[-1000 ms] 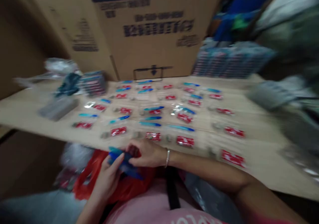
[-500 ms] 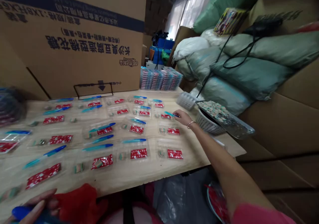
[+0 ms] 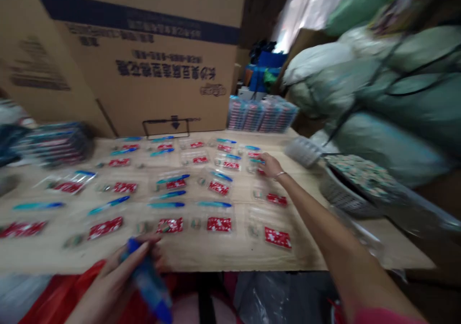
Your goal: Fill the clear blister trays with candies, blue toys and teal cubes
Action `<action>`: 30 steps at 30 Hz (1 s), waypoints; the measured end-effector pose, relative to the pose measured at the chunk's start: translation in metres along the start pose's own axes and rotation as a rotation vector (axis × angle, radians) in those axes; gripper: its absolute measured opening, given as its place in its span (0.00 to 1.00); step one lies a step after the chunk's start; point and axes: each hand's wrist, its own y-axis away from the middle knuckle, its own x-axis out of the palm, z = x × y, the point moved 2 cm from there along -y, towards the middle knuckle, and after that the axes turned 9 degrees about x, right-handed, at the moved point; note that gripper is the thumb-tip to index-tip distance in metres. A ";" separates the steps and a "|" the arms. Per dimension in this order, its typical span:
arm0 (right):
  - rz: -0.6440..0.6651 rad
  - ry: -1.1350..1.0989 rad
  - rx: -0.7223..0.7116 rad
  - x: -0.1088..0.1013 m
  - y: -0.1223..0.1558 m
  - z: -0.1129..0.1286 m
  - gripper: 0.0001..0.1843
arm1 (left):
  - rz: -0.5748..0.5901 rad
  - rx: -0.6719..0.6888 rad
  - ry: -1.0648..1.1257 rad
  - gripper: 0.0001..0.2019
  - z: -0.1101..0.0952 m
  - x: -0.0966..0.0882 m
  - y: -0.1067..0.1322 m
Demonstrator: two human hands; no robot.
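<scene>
right fingers: right hand [image 3: 269,164] reaches across the worktop [image 3: 201,254], fingertips down on a clear packet [image 3: 256,166] in the far right column; too blurred to tell whether they pinch anything or just press.
left fingers: left hand [image 3: 120,276] sits low at the near edge, curled round a bundle of blue pens [image 3: 149,280], thumb on top.
pens laid: one blue pen [image 3: 214,204] lies across each of many packets in the grid; the red card packet [image 3: 277,237] nearest the right forearm and the one above it show no pen that I can make out.
how to do it well (my read): set each pen flat and square across its packet, inside the outline, without nudging neighbours; they lie close together.
feed: keep the bundle fanned so one pen comes off at a time.
reach risk: forearm hovers over near packets, keep it lifted.
surroundings: large cardboard box [image 3: 151,64] behind, stacked finished packs [image 3: 261,115] at far right edge, white basket [image 3: 340,194] just beside the worktop, red bag [image 3: 57,295] on the lap.
</scene>
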 end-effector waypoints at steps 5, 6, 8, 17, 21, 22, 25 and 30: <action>0.408 -0.327 -0.066 0.060 0.074 0.093 0.11 | 0.316 -0.020 -0.102 0.23 -0.008 0.063 -0.007; 0.472 -0.360 -0.079 0.066 0.094 0.115 0.12 | 0.366 0.006 -0.155 0.22 -0.006 0.071 -0.009; 0.554 -0.395 -0.095 0.074 0.130 0.153 0.13 | 0.467 0.080 -0.246 0.18 -0.001 0.083 -0.010; 0.712 -0.650 0.173 0.068 0.165 0.130 0.10 | 0.676 0.050 -0.391 0.21 0.016 0.087 -0.002; 0.017 -0.638 0.393 0.001 0.137 0.049 0.17 | 0.414 0.016 -0.320 0.26 0.012 0.068 -0.009; -0.097 -0.625 0.414 -0.015 0.129 0.030 0.17 | 0.367 -0.008 -0.298 0.27 0.013 0.064 -0.011; -0.278 -0.583 0.448 -0.045 0.107 -0.016 0.17 | 0.299 -0.052 -0.220 0.26 0.019 0.056 -0.014; -0.333 -0.447 0.453 -0.050 0.096 -0.038 0.15 | 0.359 -0.060 -0.097 0.20 0.028 0.059 -0.012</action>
